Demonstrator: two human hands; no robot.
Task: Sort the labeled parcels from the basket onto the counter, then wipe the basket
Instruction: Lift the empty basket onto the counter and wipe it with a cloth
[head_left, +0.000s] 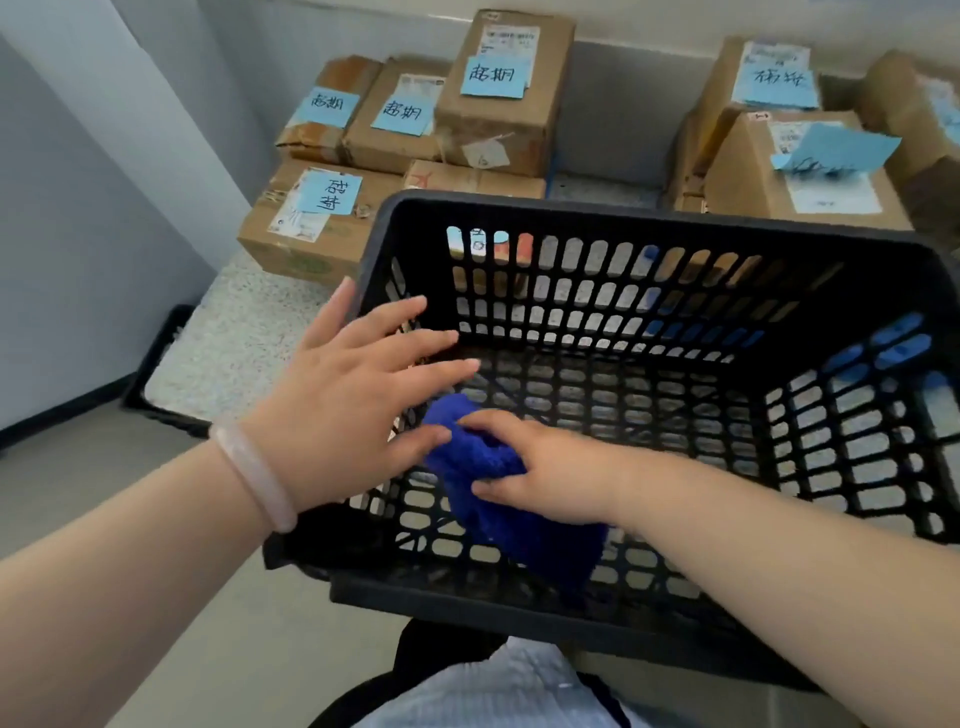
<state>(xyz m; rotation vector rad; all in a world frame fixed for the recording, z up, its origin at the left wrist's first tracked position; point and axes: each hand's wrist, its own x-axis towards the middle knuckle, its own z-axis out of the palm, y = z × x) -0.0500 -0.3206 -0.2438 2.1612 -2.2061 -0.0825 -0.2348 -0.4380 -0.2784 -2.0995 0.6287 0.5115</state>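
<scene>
Two hands are inside a black plastic basket (467, 613), which sits close to the person's body w/ its far wall toward the counter (234, 343). The right hand (545, 467) is curled round a bunched blue cloth (524, 540) and holds it on the basket floor, near the left side. The left hand (353, 395), w/ a pale bracelet (254, 478) on the wrist, lies over that side's rim. Its fingers are straight and spread and grip nothing, and the little finger is just beside the cloth. Behind, on the speckled counter, cardboard parcels (498, 130) w/ blue handwritten labels (493, 78) stand in 2 groups, well apart: a left stack and a right group (779, 176).
</scene>
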